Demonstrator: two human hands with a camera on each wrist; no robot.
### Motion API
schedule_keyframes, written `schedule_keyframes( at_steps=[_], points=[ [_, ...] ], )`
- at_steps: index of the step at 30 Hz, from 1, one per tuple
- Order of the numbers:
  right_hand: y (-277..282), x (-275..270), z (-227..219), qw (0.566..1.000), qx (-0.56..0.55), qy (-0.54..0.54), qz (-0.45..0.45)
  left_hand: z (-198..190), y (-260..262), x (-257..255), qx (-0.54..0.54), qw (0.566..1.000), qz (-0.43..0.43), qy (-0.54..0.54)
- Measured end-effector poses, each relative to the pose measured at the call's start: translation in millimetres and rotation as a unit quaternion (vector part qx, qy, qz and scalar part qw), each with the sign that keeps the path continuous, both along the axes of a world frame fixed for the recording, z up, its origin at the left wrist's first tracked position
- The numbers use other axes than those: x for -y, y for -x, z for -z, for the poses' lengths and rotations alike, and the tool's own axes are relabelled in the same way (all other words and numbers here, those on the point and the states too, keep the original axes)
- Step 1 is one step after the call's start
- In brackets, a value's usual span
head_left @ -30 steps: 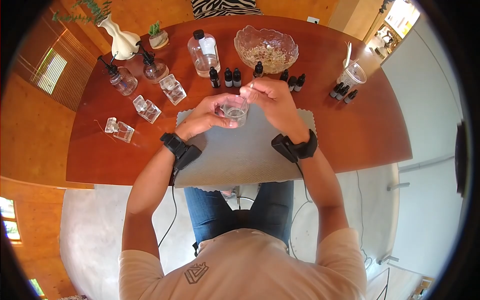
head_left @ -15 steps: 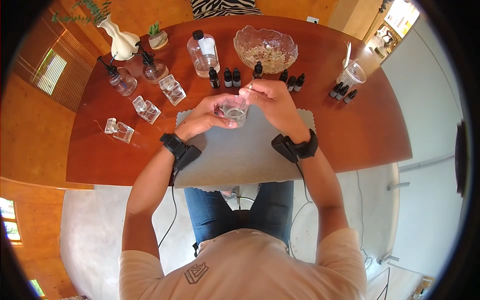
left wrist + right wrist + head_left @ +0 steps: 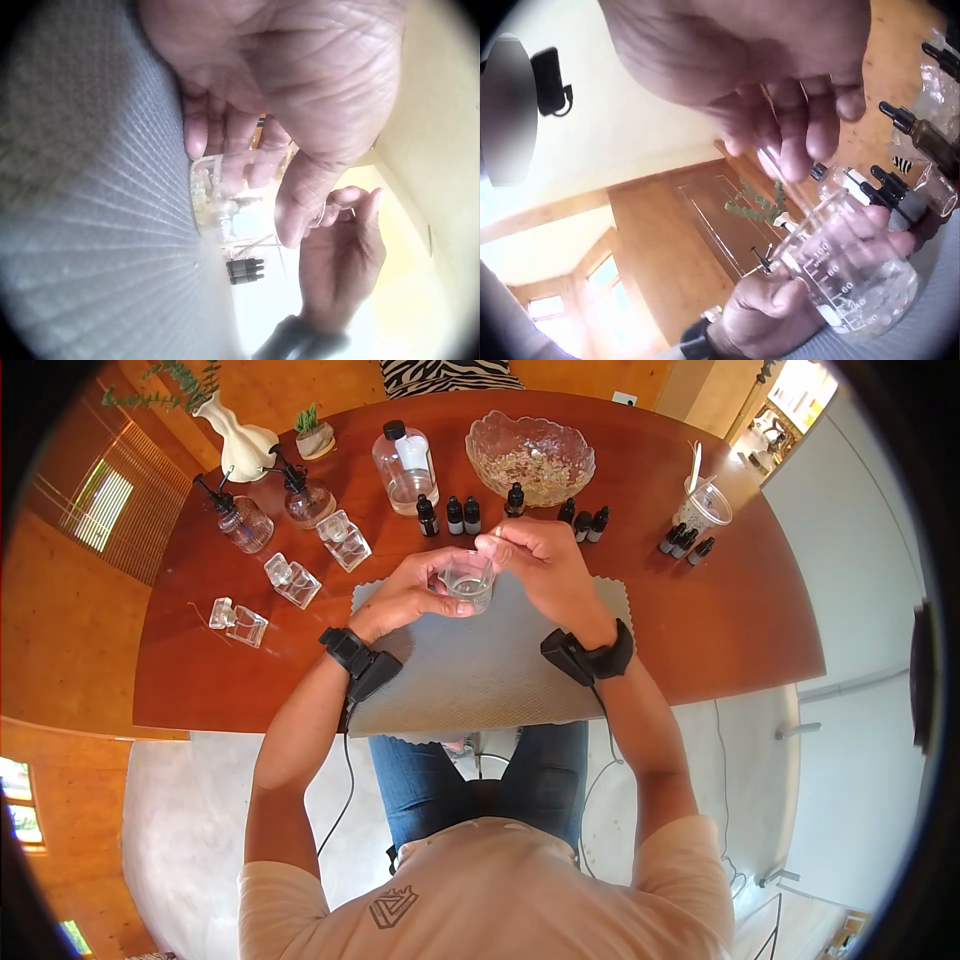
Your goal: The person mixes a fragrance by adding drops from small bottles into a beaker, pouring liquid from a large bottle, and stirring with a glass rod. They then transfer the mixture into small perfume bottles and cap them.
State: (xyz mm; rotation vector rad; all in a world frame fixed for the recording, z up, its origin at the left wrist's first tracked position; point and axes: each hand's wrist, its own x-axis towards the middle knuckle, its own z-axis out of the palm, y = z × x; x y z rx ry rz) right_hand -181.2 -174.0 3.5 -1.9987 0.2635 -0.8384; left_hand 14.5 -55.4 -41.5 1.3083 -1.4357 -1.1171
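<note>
My left hand [image 3: 412, 590] holds a clear glass beaker [image 3: 469, 582] from the side, thumb in front and fingers around the back. The beaker is close over the grey mat [image 3: 470, 670] and has white volume marks, plain in the right wrist view, with some clear liquid low inside. Above its rim, my right hand [image 3: 550, 565] pinches a thin clear stirring rod [image 3: 769, 159] between thumb and fingers. The rod slants down into the beaker.
Small black-capped dropper bottles [image 3: 456, 515] stand behind the hands, with a large clear bottle [image 3: 405, 475] and a glass bowl [image 3: 530, 460] beyond. Square glass bottles [image 3: 345, 542] and pump bottles [image 3: 245, 525] are at left. A plastic cup [image 3: 706, 507] stands at right.
My right fingertips have shifted very slightly left above the beaker, still pinching the rod. My left hand keeps the beaker in nearly the same place.
</note>
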Motion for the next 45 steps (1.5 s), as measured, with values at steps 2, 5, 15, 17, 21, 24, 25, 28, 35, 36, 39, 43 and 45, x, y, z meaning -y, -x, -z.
schedule_keyframes(
  at_steps=[2, 5, 15, 17, 21, 24, 25, 28, 35, 36, 39, 43, 45],
  points=[
    [-4.5, -3.1, 0.4, 0.989, 0.060, 0.112, 0.078, 1.3, 0.3, 0.2, 0.002, 1.000, -0.005, 0.006],
    [-1.0, 3.7, 1.3, 0.998, -0.033, -0.023, -0.057, 3.5, -1.2, 1.1, -0.002, 1.000, -0.001, 0.008],
    [-3.0, -3.9, -0.3, 0.999, 0.030, -0.007, -0.014, 5.3, -1.8, 1.4, 0.008, 1.000, 0.001, 0.016],
    [-3.3, 0.5, 1.1, 0.992, 0.020, 0.111, 0.051, 1.8, 0.5, -0.7, -0.022, 1.000, 0.001, 0.001],
    [-2.3, 0.5, 3.2, 1.000, 0.016, -0.003, -0.026, 3.3, -0.1, -0.2, -0.037, 0.999, -0.002, -0.007],
    [-3.2, 0.0, 2.4, 0.998, 0.019, 0.058, 0.015, -4.1, 4.1, -1.3, -0.050, 0.999, 0.004, -0.012],
    [-2.3, -0.5, 2.5, 1.000, 0.013, 0.004, -0.022, -2.9, 3.2, -0.7, -0.039, 0.999, 0.003, -0.011],
    [-2.3, -1.8, 1.1, 0.999, 0.015, 0.031, 0.008, 4.0, -1.1, 0.7, -0.015, 1.000, 0.001, -0.002],
    [-7.2, -1.5, 6.4, 0.988, 0.071, 0.132, 0.043, 6.6, -0.7, 1.8, -0.025, 1.000, 0.003, 0.017],
    [-5.3, -0.9, 5.8, 0.995, 0.043, 0.093, 0.001, 7.4, -1.1, 2.2, -0.025, 1.000, 0.004, 0.018],
    [-2.7, -0.6, 3.4, 0.998, 0.009, 0.052, -0.041, 1.3, 1.5, -0.5, -0.048, 0.999, 0.007, 0.005],
    [-2.0, 0.3, 4.7, 0.999, 0.007, 0.035, -0.040, 6.2, -0.8, 1.2, -0.013, 1.000, 0.000, 0.011],
    [-2.4, 0.7, 3.2, 0.999, 0.009, 0.029, -0.037, 5.4, -1.2, 0.9, -0.025, 1.000, -0.002, -0.003]
  ],
)
